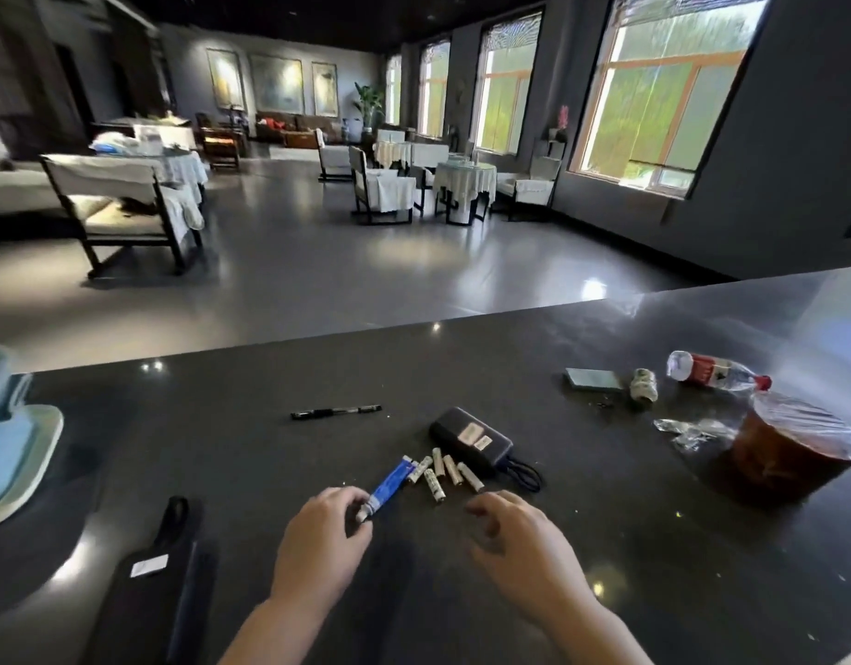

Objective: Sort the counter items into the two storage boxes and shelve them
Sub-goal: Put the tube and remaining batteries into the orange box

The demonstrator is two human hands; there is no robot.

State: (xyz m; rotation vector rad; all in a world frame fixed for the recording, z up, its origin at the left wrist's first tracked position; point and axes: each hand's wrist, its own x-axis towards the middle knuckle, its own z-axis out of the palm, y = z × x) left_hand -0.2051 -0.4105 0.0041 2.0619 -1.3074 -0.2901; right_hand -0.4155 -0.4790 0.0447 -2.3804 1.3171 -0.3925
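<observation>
Head view: your dark bench (270,472) fills the lower frame, and no storage box shows for certain; the pale blue object (11,439) at the left edge may be one, but you cannot tell. Next in size, a covered brown tub (793,453) sits at the right with a plastic bottle (716,371) lying behind it. A black pouch (155,583) lies near your left forearm. The black charger (471,441) sits mid-bench, its cord trailing right, and a black pen (336,412) lies well apart behind it. The loose batteries (443,472) lie just beside the charger. Your left hand (318,539) pinches the cap end of the blue tube (387,487). Your right hand (519,535) hovers loosely curled, holding nothing. Lift the tube carelessly and its far end, touching the nearest battery, may sweep the cells rolling across the smooth bench.
</observation>
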